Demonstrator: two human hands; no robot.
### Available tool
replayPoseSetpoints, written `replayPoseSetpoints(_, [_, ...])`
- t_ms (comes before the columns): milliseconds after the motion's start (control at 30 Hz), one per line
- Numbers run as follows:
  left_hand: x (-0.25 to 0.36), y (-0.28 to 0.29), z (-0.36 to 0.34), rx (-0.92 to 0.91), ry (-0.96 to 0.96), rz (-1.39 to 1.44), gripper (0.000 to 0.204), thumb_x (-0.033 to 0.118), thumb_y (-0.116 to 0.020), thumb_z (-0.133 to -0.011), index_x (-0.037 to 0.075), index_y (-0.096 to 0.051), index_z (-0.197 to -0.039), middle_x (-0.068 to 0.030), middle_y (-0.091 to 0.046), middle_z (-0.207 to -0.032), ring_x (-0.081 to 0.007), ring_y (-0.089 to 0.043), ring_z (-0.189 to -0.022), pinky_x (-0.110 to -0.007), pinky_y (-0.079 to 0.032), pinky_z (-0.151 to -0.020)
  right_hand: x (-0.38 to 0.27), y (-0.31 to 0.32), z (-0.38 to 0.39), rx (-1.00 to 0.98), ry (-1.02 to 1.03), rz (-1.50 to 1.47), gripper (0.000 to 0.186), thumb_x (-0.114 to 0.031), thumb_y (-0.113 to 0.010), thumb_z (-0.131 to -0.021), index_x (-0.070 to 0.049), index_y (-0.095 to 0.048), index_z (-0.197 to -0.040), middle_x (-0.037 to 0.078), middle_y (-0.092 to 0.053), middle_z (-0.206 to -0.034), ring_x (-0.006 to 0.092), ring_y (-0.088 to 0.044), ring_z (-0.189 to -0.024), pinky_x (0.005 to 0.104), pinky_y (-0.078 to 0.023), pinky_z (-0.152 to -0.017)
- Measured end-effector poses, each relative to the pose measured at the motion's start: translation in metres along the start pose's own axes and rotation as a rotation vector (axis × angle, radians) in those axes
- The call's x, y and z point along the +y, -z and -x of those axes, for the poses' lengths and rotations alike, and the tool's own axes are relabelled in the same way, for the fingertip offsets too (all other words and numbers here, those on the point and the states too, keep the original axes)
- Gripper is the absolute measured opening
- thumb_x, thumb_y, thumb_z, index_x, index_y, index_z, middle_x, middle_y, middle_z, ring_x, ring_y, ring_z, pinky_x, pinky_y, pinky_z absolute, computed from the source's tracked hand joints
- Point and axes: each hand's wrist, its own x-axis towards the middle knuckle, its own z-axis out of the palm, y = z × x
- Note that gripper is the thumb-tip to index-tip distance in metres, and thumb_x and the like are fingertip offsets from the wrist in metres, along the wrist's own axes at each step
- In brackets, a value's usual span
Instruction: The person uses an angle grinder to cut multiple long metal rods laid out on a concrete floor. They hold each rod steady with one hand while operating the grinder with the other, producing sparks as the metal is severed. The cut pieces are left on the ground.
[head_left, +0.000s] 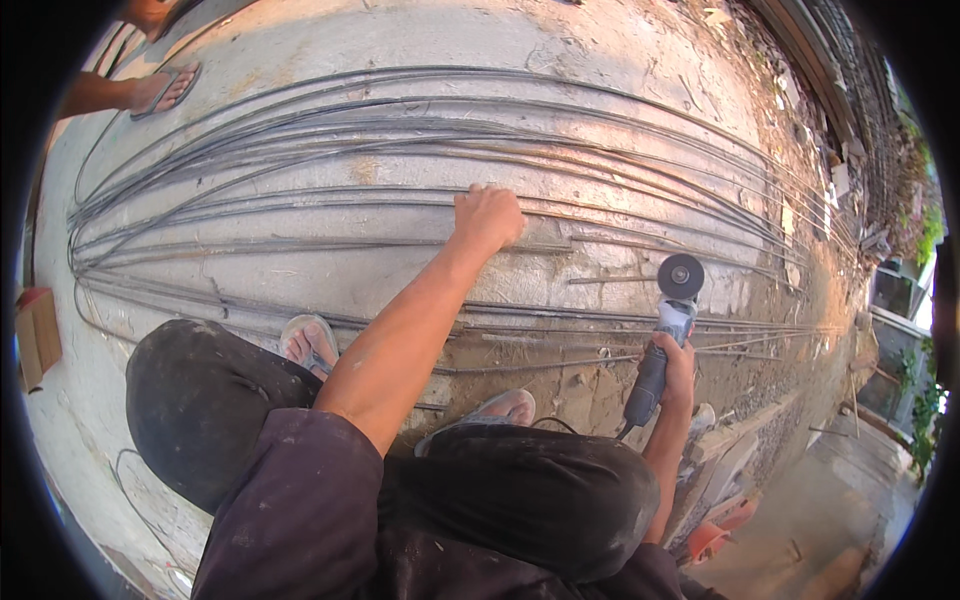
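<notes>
Gripping thin grey steel rods [300, 215] at twelve o'clock, the left hand [488, 215] is clenched; the grey angle grinder [665, 340], clasped by the right hand [680, 365] at three o'clock, could kick if its disc binds.

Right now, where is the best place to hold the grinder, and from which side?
Grip the grinder by its dark, slim rear body, where the right hand wraps it, coming from the cord end behind. The disc sits at the far front, so fingers stay away from it.
</notes>
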Motion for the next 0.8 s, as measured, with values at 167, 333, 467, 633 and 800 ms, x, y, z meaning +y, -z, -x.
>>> replayPoseSetpoints(167, [-0.019,-0.013,-0.031,0.204,-0.107,0.099,0.024,0.028,-0.075,-0.098,0.006,-0.08,-0.105,-0.0139,-0.071,-0.124,-0.0331,-0.063,-0.125,-0.05,-0.053,-0.101,-0.018,0.028,0.042,0.142,-0.018,-0.012,0.025,-0.02,-0.074,-0.09,-0.002,-0.062,-0.102,0.009,-0.066,-0.078,0.0215,-0.067,-0.058,0.0356,-0.057,-0.052])
replayPoseSetpoints(333, [-0.026,-0.052,-0.015,0.399,-0.108,0.052,0.015,0.016,-0.072,-0.095,0.01,-0.081,-0.106,-0.0084,-0.068,-0.122,-0.0291,-0.057,-0.124,-0.047,-0.045,-0.106,-0.06,0.025,0.097,0.233,-0.045,0.113,0.026,-0.022,-0.075,-0.09,-0.003,-0.062,-0.103,0.01,-0.066,-0.079,0.0217,-0.067,-0.06,0.036,-0.057,-0.053])
replayPoseSetpoints(467, [-0.017,-0.05,-0.015,0.336,-0.022,0.086,0.016,0.014,-0.069,-0.097,0.01,-0.081,-0.107,-0.0075,-0.067,-0.123,-0.0277,-0.056,-0.126,-0.046,-0.042,-0.107,-0.101,0.015,0.129,0.293,-0.021,0.118,0.027,-0.024,-0.075,-0.09,-0.003,-0.063,-0.103,0.01,-0.066,-0.078,0.0214,-0.068,-0.061,0.0355,-0.057,-0.055])
replayPoseSetpoints(633, [-0.01,-0.04,-0.008,0.256,-0.023,0.123,0.016,0.013,-0.067,-0.097,0.008,-0.08,-0.106,-0.0096,-0.066,-0.122,-0.0306,-0.058,-0.123,-0.049,-0.044,-0.105,-0.136,0.005,0.147,0.357,-0.011,0.135,0.028,-0.023,-0.076,-0.09,-0.003,-0.062,-0.104,0.01,-0.067,-0.079,0.0217,-0.068,-0.062,0.0351,-0.058,-0.055])
replayPoseSetpoints(800, [-0.016,-0.047,-0.015,0.353,-0.07,0.102,0.016,0.013,-0.066,-0.098,0.008,-0.078,-0.107,-0.0097,-0.067,-0.122,-0.0291,-0.058,-0.124,-0.049,-0.045,-0.104,-0.116,-0.017,0.131,0.25,0.019,0.069,0.03,-0.021,-0.076,-0.089,-0.001,-0.061,-0.106,0.01,-0.066,-0.078,0.0225,-0.068,-0.061,0.0364,-0.059,-0.054])
